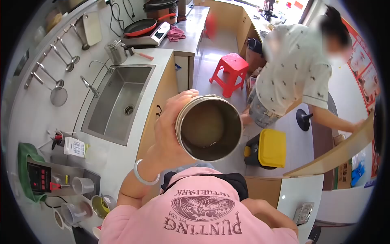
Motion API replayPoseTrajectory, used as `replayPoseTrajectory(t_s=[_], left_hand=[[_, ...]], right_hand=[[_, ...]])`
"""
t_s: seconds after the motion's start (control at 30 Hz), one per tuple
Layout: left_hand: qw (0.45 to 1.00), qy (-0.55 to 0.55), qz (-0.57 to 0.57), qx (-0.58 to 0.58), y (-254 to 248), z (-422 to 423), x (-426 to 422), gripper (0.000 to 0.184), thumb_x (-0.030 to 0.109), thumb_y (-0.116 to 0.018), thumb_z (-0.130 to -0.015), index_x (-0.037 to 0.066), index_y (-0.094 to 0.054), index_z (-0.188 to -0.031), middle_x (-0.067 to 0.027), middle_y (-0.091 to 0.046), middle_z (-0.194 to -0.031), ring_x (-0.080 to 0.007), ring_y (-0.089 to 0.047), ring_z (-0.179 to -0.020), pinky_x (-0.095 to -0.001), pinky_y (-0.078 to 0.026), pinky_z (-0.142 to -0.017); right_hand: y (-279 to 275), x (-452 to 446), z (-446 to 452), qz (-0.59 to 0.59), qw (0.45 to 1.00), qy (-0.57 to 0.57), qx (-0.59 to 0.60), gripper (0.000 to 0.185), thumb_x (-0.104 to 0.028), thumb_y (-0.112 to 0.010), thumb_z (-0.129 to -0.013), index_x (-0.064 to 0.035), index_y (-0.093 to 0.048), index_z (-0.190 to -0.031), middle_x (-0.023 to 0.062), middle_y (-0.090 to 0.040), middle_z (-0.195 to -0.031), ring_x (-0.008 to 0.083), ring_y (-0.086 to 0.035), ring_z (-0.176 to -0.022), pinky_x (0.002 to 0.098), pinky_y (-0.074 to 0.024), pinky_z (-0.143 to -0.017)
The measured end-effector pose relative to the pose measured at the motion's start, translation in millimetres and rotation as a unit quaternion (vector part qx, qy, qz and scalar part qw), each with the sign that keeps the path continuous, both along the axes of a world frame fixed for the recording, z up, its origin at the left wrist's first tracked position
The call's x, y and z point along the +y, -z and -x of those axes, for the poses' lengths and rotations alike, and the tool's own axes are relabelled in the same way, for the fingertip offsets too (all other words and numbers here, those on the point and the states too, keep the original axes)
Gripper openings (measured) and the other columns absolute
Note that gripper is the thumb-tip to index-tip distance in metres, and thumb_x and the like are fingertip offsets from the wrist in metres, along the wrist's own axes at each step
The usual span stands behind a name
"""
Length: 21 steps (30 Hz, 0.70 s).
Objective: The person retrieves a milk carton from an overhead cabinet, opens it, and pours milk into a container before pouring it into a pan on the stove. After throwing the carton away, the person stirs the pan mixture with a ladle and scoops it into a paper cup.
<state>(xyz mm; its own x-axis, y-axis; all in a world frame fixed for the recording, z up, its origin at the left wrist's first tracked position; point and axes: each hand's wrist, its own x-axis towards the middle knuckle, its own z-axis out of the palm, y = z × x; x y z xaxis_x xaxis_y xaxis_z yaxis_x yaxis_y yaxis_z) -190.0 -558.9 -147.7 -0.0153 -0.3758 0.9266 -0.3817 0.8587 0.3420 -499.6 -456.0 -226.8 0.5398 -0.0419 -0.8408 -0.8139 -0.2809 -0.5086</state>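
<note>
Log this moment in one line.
left grip: around metal cup; contents: cloudy liquid; sink: left of cup

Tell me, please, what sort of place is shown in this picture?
It appears to be a kitchen, perhaps of a small food shop, but I cannot confirm the shop. The sink, the ladles hanging on the wall and the red pan suggest a kitchen.

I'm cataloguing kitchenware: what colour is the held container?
The container in the left hand is silvery grey, best seen in the head view.
</note>
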Motion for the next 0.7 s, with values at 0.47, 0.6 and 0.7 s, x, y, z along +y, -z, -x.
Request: replayPoseTrajectory(t_s=[0.47, 0.6, 0.7], left_hand=[[0.956, 0.010, -0.283, 0.081, 13.2, 9.6, 5.2, 0.108, 0.025, -0.092, -0.055, 0.002, -0.027, -0.139, -0.0138, -0.046, -0.129, -0.0236, -0.053, -0.114, -0.0376, -0.046, -0.095], [0.963, -0.031, -0.253, 0.092, 11.6, 15.0, 1.2, 0.096, 0.033, -0.090, -0.061, 0.000, -0.038, -0.135, -0.0120, -0.053, -0.124, -0.0232, -0.056, -0.112, -0.0369, -0.047, -0.095], [0.964, -0.082, -0.232, 0.097, 20.0, 20.2, 4.2, 0.090, 0.036, -0.089, -0.064, -0.001, -0.044, -0.132, -0.0122, -0.056, -0.122, -0.0233, -0.058, -0.110, -0.0368, -0.048, -0.094]], right_hand=[[32.7, -37.7, 28.6, -0.054, 0.996, -0.070, -0.017, 0.035, -0.027, -0.059, -0.087, -0.0048, -0.067, -0.114, 0.0221, -0.065, -0.116, 0.0355, -0.064, -0.103, 0.0417, -0.0495, -0.087], [67.5, -50.4, 41.9, -0.077, 0.988, -0.073, -0.109, 0.039, -0.018, -0.063, -0.081, 0.0021, -0.064, -0.113, 0.0195, -0.068, -0.088, 0.0281, -0.068, -0.072, 0.0378, -0.0532, -0.063], [85.3, -56.9, 46.1, -0.064, 0.978, -0.137, -0.144, 0.035, -0.016, -0.065, -0.076, 0.0036, -0.065, -0.105, 0.0177, -0.070, -0.076, 0.0255, -0.069, -0.063, 0.0370, -0.0544, -0.055]])
